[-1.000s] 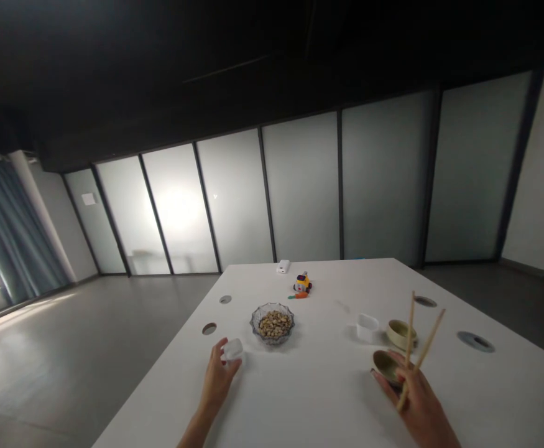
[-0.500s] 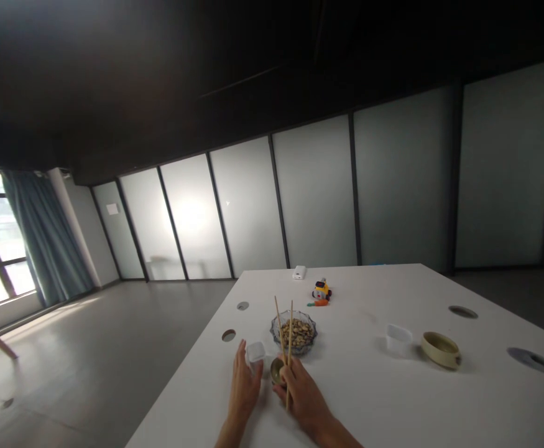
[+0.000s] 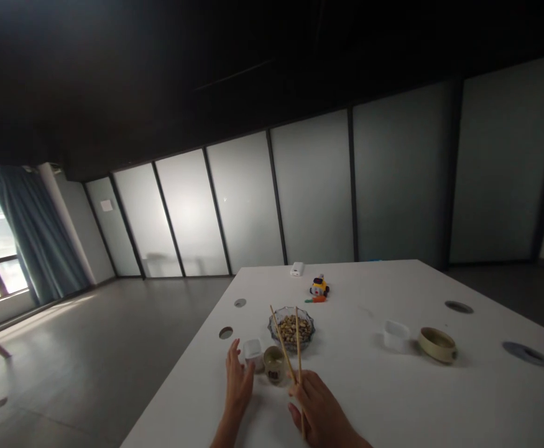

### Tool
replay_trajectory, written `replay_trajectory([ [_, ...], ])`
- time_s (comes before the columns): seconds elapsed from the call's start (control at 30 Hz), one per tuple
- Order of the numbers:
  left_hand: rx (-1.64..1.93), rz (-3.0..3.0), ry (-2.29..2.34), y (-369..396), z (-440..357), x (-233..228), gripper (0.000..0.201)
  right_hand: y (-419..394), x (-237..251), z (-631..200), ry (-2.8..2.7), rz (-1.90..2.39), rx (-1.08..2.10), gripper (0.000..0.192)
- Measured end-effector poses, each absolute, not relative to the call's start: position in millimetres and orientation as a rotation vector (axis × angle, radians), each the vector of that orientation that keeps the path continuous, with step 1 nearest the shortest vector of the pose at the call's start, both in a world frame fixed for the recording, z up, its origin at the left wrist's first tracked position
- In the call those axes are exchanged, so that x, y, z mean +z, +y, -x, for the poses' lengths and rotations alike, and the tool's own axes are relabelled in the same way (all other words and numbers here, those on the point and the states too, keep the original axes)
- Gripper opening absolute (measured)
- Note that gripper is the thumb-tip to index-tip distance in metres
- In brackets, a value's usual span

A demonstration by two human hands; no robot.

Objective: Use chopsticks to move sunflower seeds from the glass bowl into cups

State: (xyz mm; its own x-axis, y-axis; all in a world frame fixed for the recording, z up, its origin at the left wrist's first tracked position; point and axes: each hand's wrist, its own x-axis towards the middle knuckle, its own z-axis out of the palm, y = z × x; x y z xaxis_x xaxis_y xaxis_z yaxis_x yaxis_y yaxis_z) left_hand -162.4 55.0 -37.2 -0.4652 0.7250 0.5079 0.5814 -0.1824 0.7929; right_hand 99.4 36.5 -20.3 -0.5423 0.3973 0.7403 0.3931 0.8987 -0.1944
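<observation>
Fingers (image 3: 309,387) of the right hand (image 3: 321,410), low and just right of centre in the frame, were closed around a pair of wooden chopsticks (image 3: 288,354), whose tips rose up and to the left across the near edge of a glass bowl (image 3: 291,326) filled with pale nuts. Just left of that hand, the left hand (image 3: 238,386) lay flat on the white tabletop (image 3: 393,398) with its fingers stretched out and slightly apart, gripping nothing; its fingertips reached up beside a small translucent plastic cup (image 3: 253,350), though whether they touched it could not be told. Between the two hands stood a small olive-coloured cup (image 3: 274,364) with a dark mark on its side, upright, close against the plastic cup and just below the glass bowl. Further right in the frame, well apart from the hands, a second translucent plastic cup (image 3: 395,335) sat beside a shallow cream-coloured bowl (image 3: 436,344). Toward the far end of the tabletop, above the glass bowl, a little yellow toy (image 3: 319,287) stood with a small orange and green piece (image 3: 315,300) just in front of it, and a white box-like object (image 3: 296,269) lay near the far edge. Round cable holes (image 3: 225,332) dotted the left and right sides of the tabletop.
</observation>
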Motion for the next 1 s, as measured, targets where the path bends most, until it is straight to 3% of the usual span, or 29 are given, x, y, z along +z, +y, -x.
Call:
replay_trajectory([
  [0.2, 1.801, -1.42, 2.001, 47.1, 170.3, -27.1, 0.056, 10.6, -31.8, -146.4, -2.359, 0.898, 0.341, 0.049],
  [0.37, 1.852, -1.332, 2.065, 42.0, 176.9, -21.3, 0.051, 4.6, -34.3, -156.9, -2.396, 1.013, 0.361, 0.057],
  [0.63, 1.879, -1.306, 2.081, 41.5, 182.6, -13.8, 0.043, 2.8, -44.8, -161.5, -2.362, 1.198, 0.41, 0.094],
  [0.8, 1.883, -1.281, 2.104, 40.5, 186.8, -11.6, 0.043, 0.5, -52.5, -156.6, -2.289, 1.256, 0.441, 0.083],
  [1.0, 1.876, -1.248, 2.119, 40.0, 190.6, -9.7, 0.044, 4.3, -45.5, -151.3, -2.019, 1.185, 0.364, 0.053],
])
